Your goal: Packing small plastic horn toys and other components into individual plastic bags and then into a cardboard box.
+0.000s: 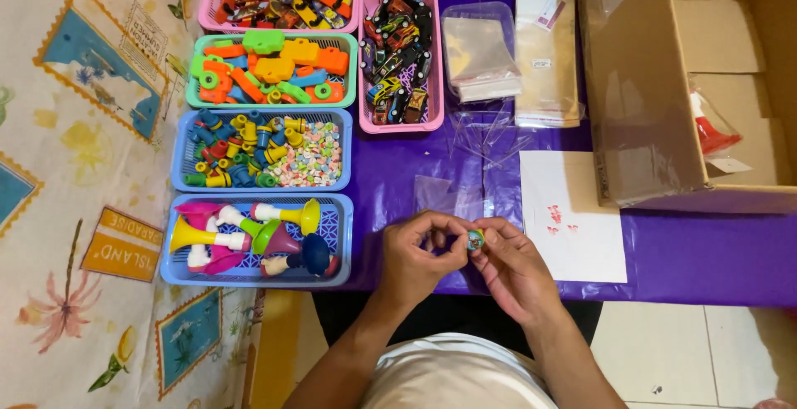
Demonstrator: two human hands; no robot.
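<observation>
While both hands meet | left hand point(413, 258), right hand point(512, 266) grip pinched shut on small toy point(475, 239)

Purple tablecloth point(681, 259), pink baskets point(363, 60), blue baskets point(345, 235), one green basket point(353, 77), white paper sheet point(581, 243).

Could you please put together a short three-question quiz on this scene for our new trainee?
1. True or false: both hands, left hand and right hand, pinch the small round toy.
2. Which basket holds the horns? A pink, B green, C blue.
3. What colour is the cloth under the white sheet?

Key: 1 true. 2 C, the nearest blue basket. 3 purple.
</observation>
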